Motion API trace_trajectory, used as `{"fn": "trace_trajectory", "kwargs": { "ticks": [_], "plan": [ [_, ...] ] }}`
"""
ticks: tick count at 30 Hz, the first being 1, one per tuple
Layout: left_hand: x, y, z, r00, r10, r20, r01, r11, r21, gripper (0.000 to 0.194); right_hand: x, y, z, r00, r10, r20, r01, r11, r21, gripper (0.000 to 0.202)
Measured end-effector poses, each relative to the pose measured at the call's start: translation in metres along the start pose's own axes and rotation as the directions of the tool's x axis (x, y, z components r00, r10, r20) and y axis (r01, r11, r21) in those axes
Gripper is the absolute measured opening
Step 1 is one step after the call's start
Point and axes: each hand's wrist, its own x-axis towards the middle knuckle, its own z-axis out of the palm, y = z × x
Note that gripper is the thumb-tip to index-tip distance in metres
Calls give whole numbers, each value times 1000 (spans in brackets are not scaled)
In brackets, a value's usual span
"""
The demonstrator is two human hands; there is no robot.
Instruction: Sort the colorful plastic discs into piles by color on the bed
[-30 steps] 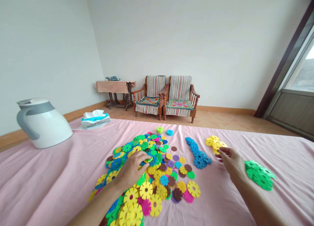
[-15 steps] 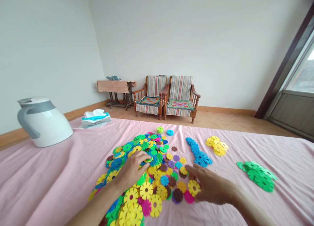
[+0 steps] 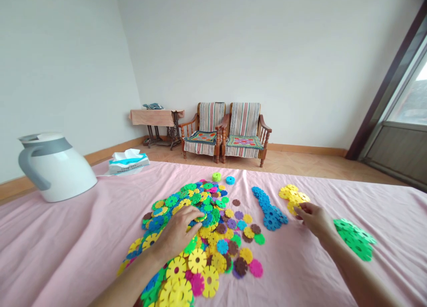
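My left hand rests over the heap of mixed notched plastic discs, its thumb and fingers apart and its fingertips by a green disc. At the right, my right hand pinches a yellow notched disc at the near edge of the small yellow disc pile. Left of that hand lies a row of overlapping blue discs. A green disc pile sits just beyond my right forearm, which partly covers its left end.
A light-green disc stack and a blue disc stack stand behind the heap. On the pink cloth at the left are a white-and-grey jug and a tissue pack. Two wooden armchairs stand beyond the cloth.
My right hand has carried a yellow disc from the heap's right edge to the yellow pile. A green disc now shows where that hand was. The left hand has stayed over the heap.
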Motion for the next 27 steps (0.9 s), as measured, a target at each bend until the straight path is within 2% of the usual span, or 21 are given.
{"fn": "trace_trajectory", "kwargs": {
  "ticks": [6, 12, 14, 17, 19, 22, 24, 27],
  "plan": [
    [1, -1, 0, 1000, -3, 13, 3, 1000, -3, 22, 1, 16, -5, 982, 72, -176, -61, 996, 65, 25],
    [0, 1, -1, 1000, -15, 25, 15, 1000, -3, 22, -3, 0, 2, 970, 22, -242, -29, 999, -25, 33],
    [0, 2, -2, 1000, -16, 20, 16, 1000, -2, 21, -12, -14, 12, 981, -40, -190, 34, 999, -32, 30],
    [1, 2, -2, 1000, -17, 19, 17, 1000, -5, 21, -39, -46, 35, 981, -187, 53, 185, 982, 37, 25],
    [1, 2, -1, 1000, -13, 22, 13, 1000, -9, 21, -66, -70, 51, 924, -298, 241, 286, 954, 84, 22],
    [1, 1, 0, 1000, -6, 28, 6, 1000, -17, 22, -110, -104, 69, 762, -439, 476, 465, 883, 69, 19],
    [0, 0, 1, 1000, -4, 30, 4, 1000, -21, 23, -136, -119, 75, 642, -513, 569, 561, 821, 107, 22],
    [0, -1, 2, 1000, -6, 26, 6, 1000, -17, 24, -160, -128, 83, 501, -562, 658, 641, 752, 153, 38]
  ]
}}
